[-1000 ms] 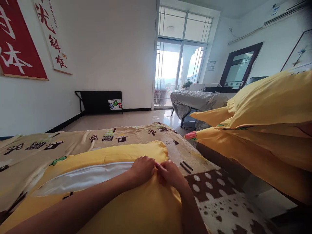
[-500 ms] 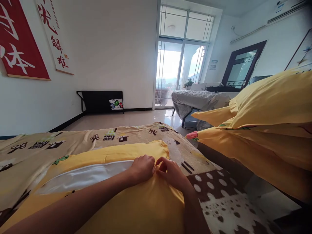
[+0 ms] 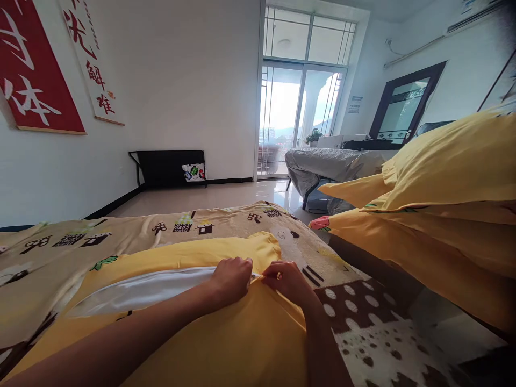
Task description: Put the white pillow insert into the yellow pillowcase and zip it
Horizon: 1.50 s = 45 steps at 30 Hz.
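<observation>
A yellow pillowcase [image 3: 226, 344] lies before me, with a long opening across it. Through the opening shows a white pillow [image 3: 161, 289]. My left hand [image 3: 231, 279] is closed in a fist on the edge of the opening, near its right end; what sits under its fingers is hidden. Just to its right, my right hand [image 3: 290, 282] pinches the pillowcase at the end of the opening, thumb and forefinger together. A short stretch of pale seam with a small dark bit shows between the hands, too small to name for certain.
Under the pillowcase spreads a patterned beige and brown blanket [image 3: 229, 215]. More yellow bedding [image 3: 443, 172] is piled at the right. Beyond stand a plastic-covered table [image 3: 330, 164] and a black folded frame [image 3: 161, 169] against the wall.
My hands have drawn slightly apart, the left one a little leftward and the right one rightward. A bit of seam now shows between them. The view has shifted slightly.
</observation>
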Available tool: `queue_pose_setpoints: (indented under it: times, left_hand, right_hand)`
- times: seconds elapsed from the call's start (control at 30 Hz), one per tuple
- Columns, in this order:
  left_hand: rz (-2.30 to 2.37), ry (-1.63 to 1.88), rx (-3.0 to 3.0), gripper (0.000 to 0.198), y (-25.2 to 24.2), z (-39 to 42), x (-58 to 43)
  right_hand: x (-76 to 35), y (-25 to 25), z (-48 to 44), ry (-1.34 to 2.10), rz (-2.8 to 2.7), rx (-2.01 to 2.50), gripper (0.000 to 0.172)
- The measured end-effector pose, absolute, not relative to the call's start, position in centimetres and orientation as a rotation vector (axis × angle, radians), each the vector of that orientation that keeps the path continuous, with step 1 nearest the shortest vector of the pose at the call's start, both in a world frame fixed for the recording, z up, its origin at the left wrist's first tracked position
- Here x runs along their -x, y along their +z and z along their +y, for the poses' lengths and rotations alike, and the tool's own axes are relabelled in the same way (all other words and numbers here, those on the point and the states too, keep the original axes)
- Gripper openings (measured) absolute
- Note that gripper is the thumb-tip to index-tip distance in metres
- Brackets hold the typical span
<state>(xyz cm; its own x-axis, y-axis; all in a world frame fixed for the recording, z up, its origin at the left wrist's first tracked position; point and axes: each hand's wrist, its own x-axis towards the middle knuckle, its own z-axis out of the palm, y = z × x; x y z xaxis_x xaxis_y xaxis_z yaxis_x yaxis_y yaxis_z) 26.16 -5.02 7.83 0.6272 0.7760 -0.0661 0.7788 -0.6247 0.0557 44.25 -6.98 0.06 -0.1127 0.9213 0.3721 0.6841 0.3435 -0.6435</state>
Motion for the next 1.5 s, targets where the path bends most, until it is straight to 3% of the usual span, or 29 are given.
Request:
queue_pose_setpoints:
  times: [0.6,0.9,1.5]
  left_hand:
    - [1.345,0.084,-2.771,0.023,7.9,-4.7,-23.4]
    - [1.384,0.101,-2.671,0.021,7.7,-4.5,-23.4]
    - [1.536,0.013,-2.731,0.024,8.5,-5.8,-19.9]
  right_hand:
    - [-39.3,3.3,-10.1,0.259,-1.959,1.135,0.013]
    - [-38.1,1.6,-8.2,0.310,-1.765,1.467,0.013]
    - [-38.3,1.0,-8.1,0.090,-1.938,1.531,0.015]
